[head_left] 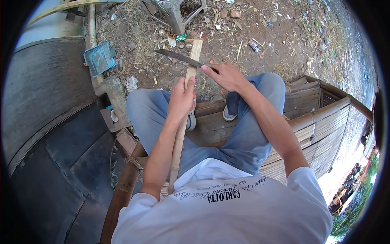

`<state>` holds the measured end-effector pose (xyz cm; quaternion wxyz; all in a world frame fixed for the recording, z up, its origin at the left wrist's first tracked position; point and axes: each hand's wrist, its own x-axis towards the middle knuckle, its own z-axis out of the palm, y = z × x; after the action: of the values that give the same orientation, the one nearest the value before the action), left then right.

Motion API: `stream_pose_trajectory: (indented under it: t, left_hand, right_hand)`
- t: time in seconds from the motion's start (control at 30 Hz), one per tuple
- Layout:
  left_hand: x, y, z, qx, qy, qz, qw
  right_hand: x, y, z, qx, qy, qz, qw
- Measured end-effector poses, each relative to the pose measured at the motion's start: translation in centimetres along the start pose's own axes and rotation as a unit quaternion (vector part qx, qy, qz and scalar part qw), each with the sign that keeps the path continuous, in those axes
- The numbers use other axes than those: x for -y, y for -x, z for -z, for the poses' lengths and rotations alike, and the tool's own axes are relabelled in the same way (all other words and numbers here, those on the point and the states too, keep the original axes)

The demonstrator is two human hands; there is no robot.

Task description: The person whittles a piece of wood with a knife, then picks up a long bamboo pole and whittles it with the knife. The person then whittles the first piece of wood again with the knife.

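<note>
Ok so looking down thru the head cam rn, my L hand is wrapped around the pale strip (wood or bamboo, can't tell which), thumb up along its face. My R hand is closed on the handle of the knife, thumb pressed near the base of the blade. So both grips are clamped on smth, neither one's empty. The strip runs away from me past the L grip to its far end, and the other way it goes back beside the L forearm, over the L thigh, down to the shirt. Blade lies across the strip just beyond the L thumb, tip poking out to the left of it. Imo this is the cutting/shaving step w/ the edge at the wood, tho I can't tell how deep it bites, if at all. Next move prob calls for a firm L hold, a low, even blade angle & a controlled R stroke directed away from the L thumb, bc that thumb is awfully near the edge tbh. Main risk = a slip, or digging in too deep & splitting it. Past the grip there's a stool on the littered dirt, fyi.
</note>
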<state>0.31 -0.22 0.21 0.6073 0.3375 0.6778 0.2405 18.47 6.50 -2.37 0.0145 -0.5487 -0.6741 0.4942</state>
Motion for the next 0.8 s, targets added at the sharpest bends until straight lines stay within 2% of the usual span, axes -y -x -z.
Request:
stream_pose_trajectory:
  t: [0.1, 0.17, 0.43, 0.57, 0.63, 0.67, 0.73, 0.77, 0.8]
  left_hand:
    - [-0.1, 0.1, -0.1, -0.008, -0.022, -0.009, 1.0]
    - [-0.1, 0.3, -0.2, -0.014, -0.046, -0.019, 0.999]
    - [-0.6, 1.0, -1.1, -0.046, -0.164, -0.066, 0.983]
    - [0.3, 0.9, -1.0, -0.046, -0.156, -0.061, 0.985]
    - [1.2, 0.4, -0.8, -0.076, -0.199, -0.123, 0.969]
    - [1.6, 0.2, -0.7, -0.074, -0.2, -0.122, 0.969]
    - [1.4, 0.2, -0.7, -0.074, -0.171, -0.097, 0.978]
    - [2.0, 0.4, -0.9, -0.073, -0.172, -0.099, 0.977]
    - [3.1, 0.6, -1.1, -0.068, -0.203, -0.099, 0.972]
  right_hand:
    - [0.5, 0.1, 0.0, 0.013, 0.044, 0.004, 0.999]
    - [0.5, 0.2, -0.4, -0.017, 0.126, 0.029, 0.991]
    - [0.2, 0.0, -0.2, -0.002, 0.11, 0.04, 0.993]
    - [0.2, -0.1, -0.4, -0.013, 0.145, 0.058, 0.988]
    - [0.2, -0.3, -0.6, -0.029, 0.147, 0.066, 0.986]
    - [0.1, -0.4, -0.8, -0.044, 0.151, 0.076, 0.985]
    - [-0.7, -1.7, -1.2, -0.062, 0.139, 0.035, 0.988]
    - [-1.3, -2.5, -1.1, -0.079, 0.127, -0.005, 0.989]
    - [-1.9, -3.3, -0.3, -0.083, 0.126, -0.004, 0.988]
